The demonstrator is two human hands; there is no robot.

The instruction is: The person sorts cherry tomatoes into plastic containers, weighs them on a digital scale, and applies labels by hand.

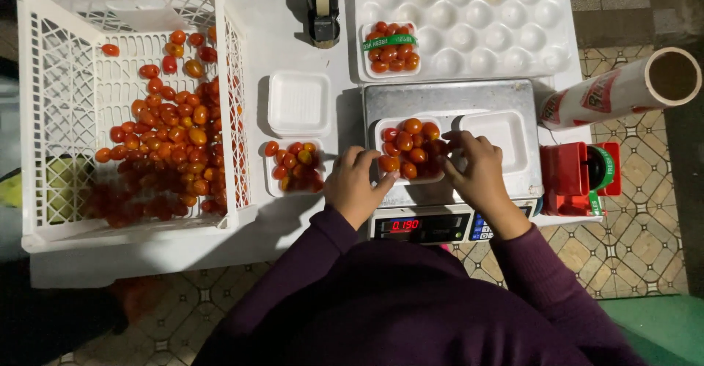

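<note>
While both hands are working at the steel scale (447, 102), the left hand (357, 184) is curling loosely at the near left corner of a small white tray of cherry tomatoes (409, 149) sitting on the scale's platform, its fingertips touching the tray's edge and a tomato there, gripping nothing that can be made out. The right hand (477, 168) is resting on the tray's right side, fingers bent and pressing against the tomatoes at that edge; whether it is pinching one cannot be told. An empty white tray (502, 138) is lying just right of the filled one on the same platform. Near the person, the scale's display (419, 226) is glowing with red digits. Left of the scale, another filled tray (295, 166) is sitting on the white table (293, 14), with a stack of empty trays (298, 103) just beyond it. Farther left, a large white crate (51, 116) is holding loose cherry tomatoes. On the far side, a banded tray of tomatoes (390, 47) is resting on a white dimpled sheet (477, 21), beside a tape dispenser (323, 6). To the right, a roll of film (623, 91) is lying above a red sealing tool (579, 175).
</note>
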